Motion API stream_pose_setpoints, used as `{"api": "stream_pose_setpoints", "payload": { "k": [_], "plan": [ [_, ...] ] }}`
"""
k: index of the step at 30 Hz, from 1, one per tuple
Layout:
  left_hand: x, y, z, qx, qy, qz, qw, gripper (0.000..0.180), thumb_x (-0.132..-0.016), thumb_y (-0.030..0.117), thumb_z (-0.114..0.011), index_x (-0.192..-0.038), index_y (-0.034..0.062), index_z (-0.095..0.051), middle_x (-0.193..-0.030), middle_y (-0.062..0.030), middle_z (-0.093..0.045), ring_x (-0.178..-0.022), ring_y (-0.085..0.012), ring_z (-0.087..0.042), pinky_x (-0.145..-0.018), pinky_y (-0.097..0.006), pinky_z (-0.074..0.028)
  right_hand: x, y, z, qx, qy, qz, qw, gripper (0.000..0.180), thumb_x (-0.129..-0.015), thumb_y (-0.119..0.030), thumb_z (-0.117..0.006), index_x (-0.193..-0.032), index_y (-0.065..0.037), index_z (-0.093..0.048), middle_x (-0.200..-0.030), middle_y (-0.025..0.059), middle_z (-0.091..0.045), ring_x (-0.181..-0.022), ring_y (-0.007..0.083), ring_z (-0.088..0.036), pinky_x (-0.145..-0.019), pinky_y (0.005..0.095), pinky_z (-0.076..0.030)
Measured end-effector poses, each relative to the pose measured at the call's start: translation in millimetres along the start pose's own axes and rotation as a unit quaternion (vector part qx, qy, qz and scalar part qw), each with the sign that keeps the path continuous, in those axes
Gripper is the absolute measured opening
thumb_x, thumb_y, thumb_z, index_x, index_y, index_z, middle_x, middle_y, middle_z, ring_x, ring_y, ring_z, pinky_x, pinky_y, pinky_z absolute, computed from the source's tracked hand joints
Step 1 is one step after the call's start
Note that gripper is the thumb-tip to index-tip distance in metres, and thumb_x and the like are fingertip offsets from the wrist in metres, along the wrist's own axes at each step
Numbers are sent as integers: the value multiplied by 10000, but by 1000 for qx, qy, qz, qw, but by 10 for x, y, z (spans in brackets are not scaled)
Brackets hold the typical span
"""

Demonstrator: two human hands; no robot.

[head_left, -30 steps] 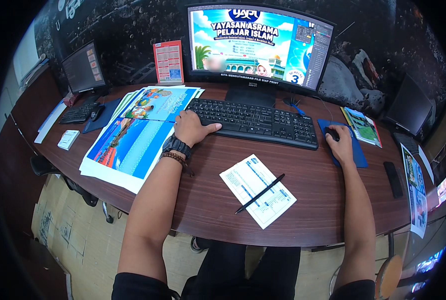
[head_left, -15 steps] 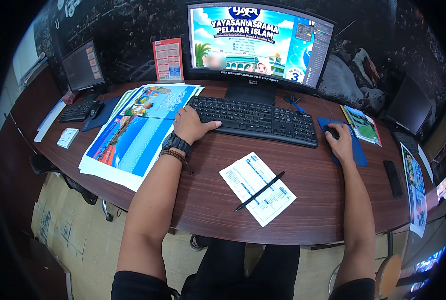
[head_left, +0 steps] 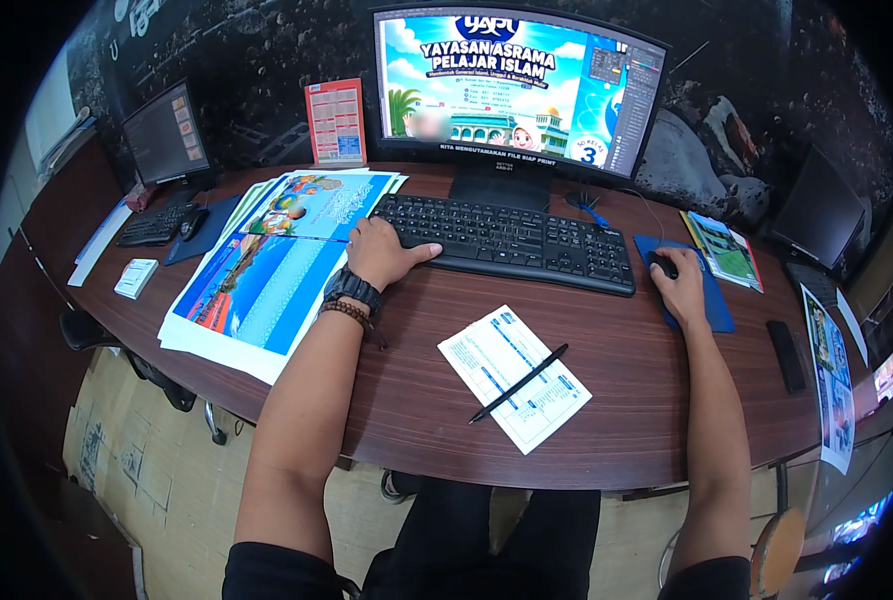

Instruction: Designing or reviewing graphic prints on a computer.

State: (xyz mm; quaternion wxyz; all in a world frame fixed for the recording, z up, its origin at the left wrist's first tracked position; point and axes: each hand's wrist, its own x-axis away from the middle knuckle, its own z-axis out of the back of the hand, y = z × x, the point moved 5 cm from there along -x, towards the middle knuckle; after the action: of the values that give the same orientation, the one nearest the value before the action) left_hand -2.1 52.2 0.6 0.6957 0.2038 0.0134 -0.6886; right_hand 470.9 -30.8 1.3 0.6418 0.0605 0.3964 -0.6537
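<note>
My left hand [head_left: 382, 253] rests at the left end of a black keyboard [head_left: 506, 236], thumb stretched along its front edge and fingers apart. A dark watch [head_left: 353, 289] and a beaded bracelet circle that wrist. My right hand [head_left: 680, 289] is curled over a black computer mouse [head_left: 663, 266] on a blue mouse pad [head_left: 714, 303]. Behind the keyboard stands a monitor [head_left: 516, 95] with a colourful banner design showing a building and a cartoon figure. Between my forearms lies a white printed form pad [head_left: 501, 350], with a black pen [head_left: 519, 384] slanting across it.
Large blue colour prints [head_left: 266, 270] lie left of my left forearm. A red desk calendar [head_left: 336, 122] stands behind them. A second monitor [head_left: 166, 130] and a small card stack [head_left: 136, 277] are farther left. A black phone-like object [head_left: 785, 356] lies right of my right forearm, near a hanging print [head_left: 832, 375].
The picture has shifted very slightly. Both hands keep their places on the keyboard and the mouse, and the screen looks the same.
</note>
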Motion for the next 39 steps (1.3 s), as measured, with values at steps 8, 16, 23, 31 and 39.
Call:
{"api": "stream_pose_setpoints", "payload": {
  "k": [8, 16, 23, 31, 39],
  "plan": [
    [-5, 0, -7, -10, 12, -9, 1000, 993, -692, 741, -727, -1041, -181, -608, -1112, -330, -596, -1102, -440, -544, -962, -476, -454, -4, 26, -11, -3, 6, 4, 1000, 327, -813, -219, -683, -1093, -49, -683, -1102, 167, -585, -1058, 349, -590, -940, 407, -467],
    [-22, -19, -37, -12, 19, -13, 1000, 1004, -693, 751, -718, -1042, -183, -607, -1111, -328, -595, -1095, -436, -548, -956, -472, -457, -3, 7, -4, 1, 5, 9, 1000, 328, -812, -214, -681, -1096, -50, -682, -1102, 167, -587, -1067, 349, -590, -952, 416, -466],
    [-7, -8, -19, 4, 1, -7, 1000, 1025, -683, 738, -738, -1080, -194, -579, -1136, -339, -577, -1101, -444, -547, -965, -469, -457, 3, -29, 7, 4, -4, -4, 1000, 331, -826, -220, -676, -1109, -50, -676, -1126, 163, -584, -1083, 348, -586, -960, 415, -461],
    [14, 16, 8, 20, 21, -1, 1000, 1092, -666, 719, -766, -1176, -210, -503, -1188, -347, -551, -1133, -451, -541, -986, -466, -454, -1, 4, 5, 6, -2, 7, 1000, 332, -830, -226, -676, -1112, -49, -675, -1133, 166, -587, -1084, 355, -588, -960, 416, -462],
    [5, 0, -1, 5, 18, -3, 1000, 1067, -672, 736, -747, -1136, -202, -539, -1177, -340, -563, -1133, -439, -539, -992, -458, -445, -2, -20, 6, -4, -1, 9, 1000, 318, -825, -211, -677, -1096, -44, -682, -1114, 168, -597, -1078, 351, -593, -961, 414, -464]
  ]
}}
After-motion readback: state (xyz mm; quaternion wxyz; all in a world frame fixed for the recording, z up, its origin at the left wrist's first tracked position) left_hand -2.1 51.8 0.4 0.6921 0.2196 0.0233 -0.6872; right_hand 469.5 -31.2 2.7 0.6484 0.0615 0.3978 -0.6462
